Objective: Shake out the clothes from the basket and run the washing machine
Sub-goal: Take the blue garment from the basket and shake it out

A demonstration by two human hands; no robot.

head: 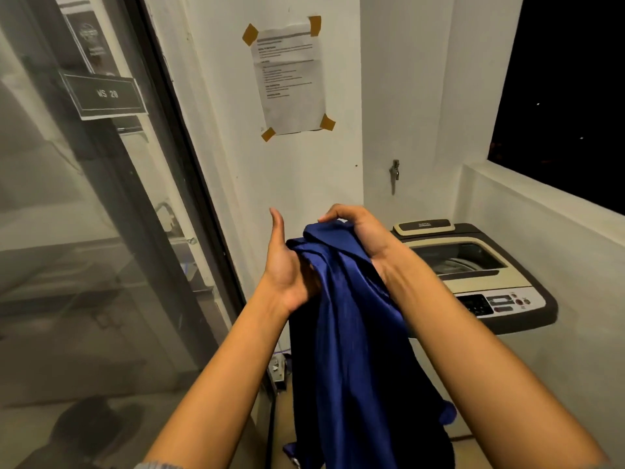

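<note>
We hold a blue garment point(351, 319) up with both hands: our right hand point(358, 231) grips its top, our left hand point(287, 269) holds it below, thumb raised. The top-loading washing machine point(473, 272) stands at right.

So you've got a deep blue, shiny garment point(351, 333) bunched up at its top end and raised in front of you, with the rest hanging straight down in long folds toward the floor. Your left hand point(287, 265) is against its left edge, thumb sticking up, and your right hand point(358, 231) curls over the top of the bunch. Off to the right, a bit farther away, sits the top-loading washing machine point(480, 275), beige and dark brown, see-through lid down, control panel on its near edge.
</note>
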